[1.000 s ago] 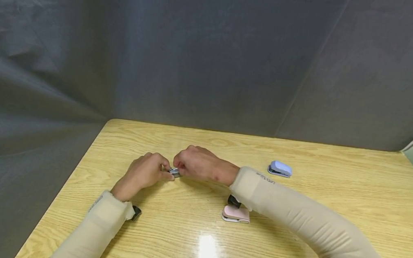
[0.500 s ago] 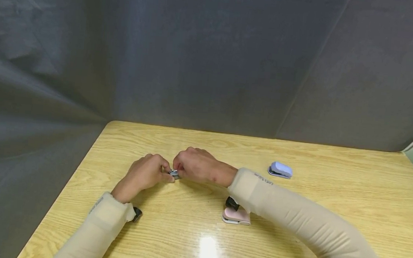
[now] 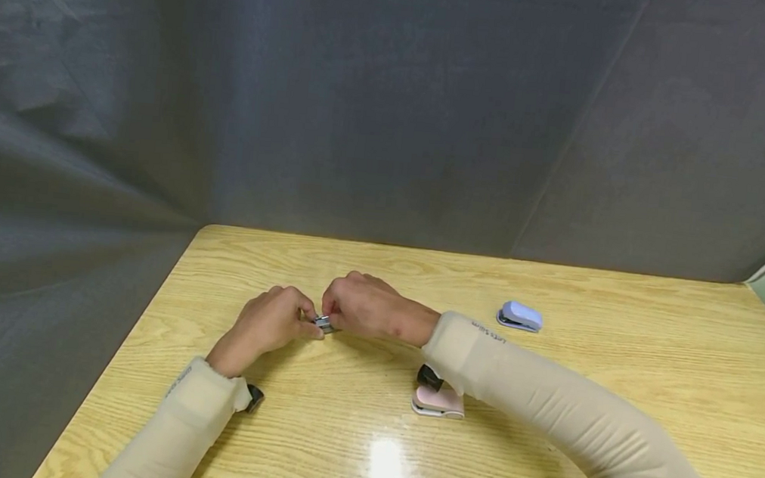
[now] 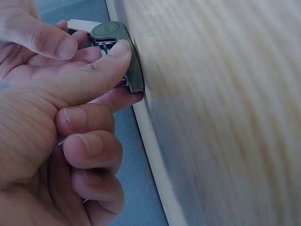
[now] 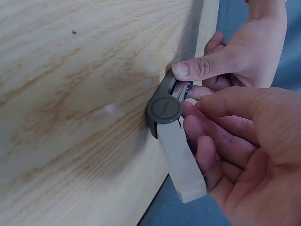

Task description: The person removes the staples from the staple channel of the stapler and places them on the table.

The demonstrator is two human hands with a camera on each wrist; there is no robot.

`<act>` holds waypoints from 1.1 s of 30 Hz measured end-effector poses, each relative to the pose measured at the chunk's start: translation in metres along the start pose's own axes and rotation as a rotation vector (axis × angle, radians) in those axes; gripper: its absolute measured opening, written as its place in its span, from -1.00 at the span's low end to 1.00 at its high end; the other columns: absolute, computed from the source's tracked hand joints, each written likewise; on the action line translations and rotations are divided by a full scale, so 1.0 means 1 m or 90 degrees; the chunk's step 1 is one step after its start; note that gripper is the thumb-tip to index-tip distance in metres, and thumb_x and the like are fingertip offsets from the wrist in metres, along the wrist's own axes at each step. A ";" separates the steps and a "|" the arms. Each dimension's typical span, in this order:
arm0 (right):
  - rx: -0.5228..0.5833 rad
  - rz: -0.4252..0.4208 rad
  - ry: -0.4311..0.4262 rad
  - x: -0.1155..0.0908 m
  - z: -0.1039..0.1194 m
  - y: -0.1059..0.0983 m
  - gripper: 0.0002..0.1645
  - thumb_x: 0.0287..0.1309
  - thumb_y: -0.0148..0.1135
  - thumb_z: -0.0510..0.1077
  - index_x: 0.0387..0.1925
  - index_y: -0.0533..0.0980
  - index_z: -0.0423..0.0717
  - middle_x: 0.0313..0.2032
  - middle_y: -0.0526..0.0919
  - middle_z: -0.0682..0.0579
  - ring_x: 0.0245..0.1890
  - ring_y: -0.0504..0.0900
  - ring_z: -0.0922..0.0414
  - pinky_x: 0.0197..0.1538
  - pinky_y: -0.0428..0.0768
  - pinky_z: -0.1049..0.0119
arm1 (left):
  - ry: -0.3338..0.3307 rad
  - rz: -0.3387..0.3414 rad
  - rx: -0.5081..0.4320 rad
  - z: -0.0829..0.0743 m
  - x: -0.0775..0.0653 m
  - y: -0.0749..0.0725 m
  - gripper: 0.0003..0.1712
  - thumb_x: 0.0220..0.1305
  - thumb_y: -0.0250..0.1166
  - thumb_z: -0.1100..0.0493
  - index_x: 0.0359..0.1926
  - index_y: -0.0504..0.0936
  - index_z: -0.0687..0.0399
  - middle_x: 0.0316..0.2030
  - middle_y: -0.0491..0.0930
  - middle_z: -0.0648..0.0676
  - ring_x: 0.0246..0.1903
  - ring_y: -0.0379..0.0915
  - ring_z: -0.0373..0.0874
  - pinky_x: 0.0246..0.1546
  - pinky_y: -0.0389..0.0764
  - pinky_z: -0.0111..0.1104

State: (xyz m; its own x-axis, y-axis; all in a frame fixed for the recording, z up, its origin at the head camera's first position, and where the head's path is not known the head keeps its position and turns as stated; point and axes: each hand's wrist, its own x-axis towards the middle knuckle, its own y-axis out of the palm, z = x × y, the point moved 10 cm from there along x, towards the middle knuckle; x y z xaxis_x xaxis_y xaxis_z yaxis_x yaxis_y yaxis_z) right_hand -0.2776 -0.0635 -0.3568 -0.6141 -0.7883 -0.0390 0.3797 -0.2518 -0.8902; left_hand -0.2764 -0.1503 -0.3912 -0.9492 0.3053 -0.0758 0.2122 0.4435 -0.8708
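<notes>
Between both hands a small stapler (image 5: 181,160) is swung wide at its round hinge, with a dark grey part and a light grey arm. In the head view only a bit of its metal shows. My left hand (image 3: 264,321) pinches the dark grey part (image 4: 135,70) between thumb and finger, its other fingers curled. My right hand (image 3: 370,306) holds the stapler near the hinge, its thumb and fingertips beside the metal channel (image 5: 186,89). Whether those fingertips also pinch something small inside cannot be seen.
A pink stapler (image 3: 438,402) lies on the wooden table (image 3: 338,432), close to the right wrist's black camera (image 3: 429,377). Farther back on the right lies a blue-purple stapler (image 3: 520,316). A dark curtain (image 3: 381,102) hangs behind the table and along its left side.
Both hands stay at nearly the same spot around the stapler; its metal part turns slightly between the fingers. The other staplers have not moved on the table.
</notes>
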 end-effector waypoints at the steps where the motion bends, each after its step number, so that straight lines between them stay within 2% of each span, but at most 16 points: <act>1: 0.000 0.000 0.000 0.000 0.000 0.000 -0.88 0.35 0.36 -0.23 -0.32 0.76 -0.03 -0.43 0.70 0.24 -0.60 0.47 0.28 -0.43 0.48 0.38 | 0.000 0.000 -0.001 0.000 0.000 0.000 -0.84 0.12 0.61 0.10 -0.49 0.76 -0.11 -0.61 0.51 -0.13 -0.68 0.11 -0.23 -0.63 0.16 -0.36; 4: 0.001 0.005 0.009 0.000 0.000 0.000 -0.84 0.35 0.35 -0.24 -0.35 0.76 -0.03 -0.51 0.65 0.26 -0.64 0.41 0.29 -0.48 0.42 0.40 | 0.002 -0.002 -0.002 0.000 -0.001 0.000 -0.83 0.12 0.61 0.10 -0.49 0.76 -0.11 -0.61 0.51 -0.13 -0.68 0.10 -0.23 -0.64 0.15 -0.36; 10: -0.005 0.017 0.038 0.002 0.002 0.002 -0.75 0.32 0.30 -0.30 -0.50 0.73 -0.11 -0.75 0.37 0.22 -0.71 0.15 0.28 -0.59 0.17 0.40 | 0.006 -0.006 0.005 -0.001 -0.001 0.000 -0.83 0.12 0.61 0.09 -0.50 0.76 -0.12 -0.63 0.49 -0.13 -0.69 0.10 -0.24 -0.65 0.16 -0.36; 13: 0.000 0.022 0.058 0.003 0.001 0.001 -0.71 0.30 0.30 -0.31 -0.55 0.70 -0.10 -0.77 0.31 0.23 -0.73 0.13 0.29 -0.61 0.15 0.41 | 0.004 -0.006 0.007 -0.002 -0.002 0.000 -0.84 0.13 0.60 0.10 -0.49 0.76 -0.11 -0.64 0.50 -0.14 -0.69 0.12 -0.24 -0.65 0.17 -0.37; 19: 0.009 0.027 0.090 0.005 0.002 -0.001 -0.45 0.25 0.19 -0.38 -0.82 0.35 0.03 -0.84 0.10 0.22 -0.78 -0.01 0.29 -0.63 0.03 0.40 | 0.008 -0.013 0.018 -0.003 -0.002 -0.003 -0.83 0.15 0.60 0.11 -0.50 0.76 -0.10 -0.66 0.48 -0.12 -0.70 0.13 -0.25 -0.66 0.17 -0.38; 21: 0.006 0.027 0.102 0.007 0.001 -0.001 -0.41 0.22 0.17 -0.39 -0.84 0.28 0.07 -0.85 0.09 0.22 -0.79 -0.02 0.29 -0.64 0.02 0.41 | 0.003 -0.013 0.016 -0.003 -0.002 -0.003 -0.82 0.14 0.60 0.11 -0.51 0.76 -0.10 -0.66 0.48 -0.11 -0.71 0.13 -0.25 -0.66 0.17 -0.38; 27: 0.025 0.042 0.141 0.009 -0.004 0.002 -0.41 0.21 0.15 -0.40 -0.86 0.30 0.08 -0.86 0.14 0.22 -0.80 0.02 0.29 -0.66 0.05 0.42 | 0.001 -0.006 0.012 -0.001 -0.002 0.000 -0.83 0.15 0.60 0.10 -0.50 0.76 -0.10 -0.66 0.48 -0.11 -0.71 0.13 -0.25 -0.67 0.16 -0.39; 33: 0.031 0.036 0.143 0.010 -0.007 0.001 -0.39 0.23 0.15 -0.39 -0.88 0.34 0.09 -0.88 0.18 0.21 -0.81 0.03 0.30 -0.65 0.05 0.42 | 0.009 -0.006 0.011 -0.002 -0.001 -0.001 -0.85 0.15 0.59 0.11 -0.47 0.77 -0.08 -0.64 0.50 -0.13 -0.70 0.13 -0.25 -0.66 0.18 -0.38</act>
State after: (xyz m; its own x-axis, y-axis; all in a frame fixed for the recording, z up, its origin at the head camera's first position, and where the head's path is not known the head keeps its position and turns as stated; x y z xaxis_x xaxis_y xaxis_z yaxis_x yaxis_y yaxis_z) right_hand -0.2882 -0.0682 -0.3610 -0.7270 -0.6589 -0.1935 0.4476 -0.2410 -0.8612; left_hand -0.2754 -0.1494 -0.3893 -0.9478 0.3128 -0.0616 0.1995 0.4314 -0.8798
